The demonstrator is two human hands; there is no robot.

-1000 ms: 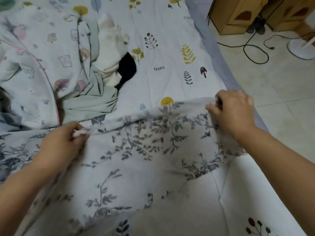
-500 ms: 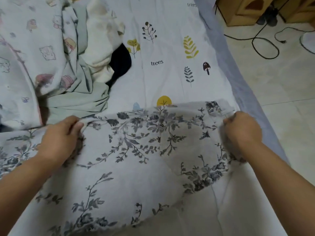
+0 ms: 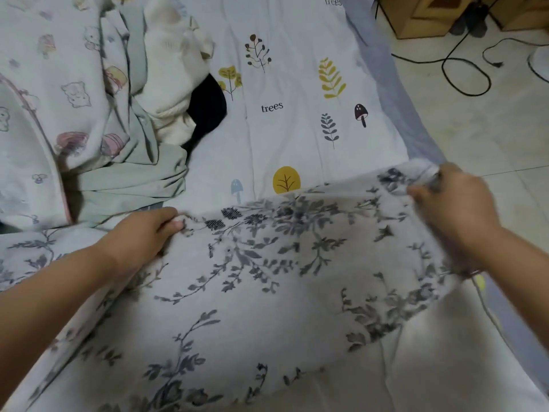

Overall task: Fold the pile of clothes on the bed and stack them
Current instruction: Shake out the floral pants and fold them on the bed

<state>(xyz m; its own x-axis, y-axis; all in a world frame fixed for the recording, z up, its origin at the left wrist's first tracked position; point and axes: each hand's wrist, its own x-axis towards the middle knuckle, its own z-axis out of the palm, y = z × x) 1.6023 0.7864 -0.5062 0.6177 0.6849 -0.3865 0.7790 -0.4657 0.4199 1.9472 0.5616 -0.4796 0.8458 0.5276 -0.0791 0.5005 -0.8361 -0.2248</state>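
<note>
Floral garment (image 3: 267,278), pale with grey leaf print, lies spread on the bed sheet (image 3: 297,84) right in front of us, its far edge lifted. Left hand (image 3: 139,236) pinches that far edge at the left corner, fingers curled with the thumb tip showing on the fabric. Right hand (image 3: 451,209) grips the right corner just at the bed's side, fingers curled round bunched cloth; it's motion-blurred, so the exact pinch is hard to read.

Beyond the floral garment's left corner sits the unfolded pile: a cartoon-print piece (image 3: 53,99), a pale green piece (image 3: 124,185) under it, a white knit piece (image 3: 172,72) and a black item (image 3: 208,105) touching the knit. Past the garment's right corner the bed ends and there's tiled floor (image 3: 490,129) with a black cable (image 3: 457,72) and a wooden cabinet (image 3: 421,16) further off.

Step looks like squaring the top edge before a fold; the task is early, we see no stack yet. To do it well we'd keep both corners level and the edge taut between the hands, lay it flat without trapping wrinkles, and keep the right corner from sliding off the bed's side. Thin fabric will likely crease and drift easily.
</note>
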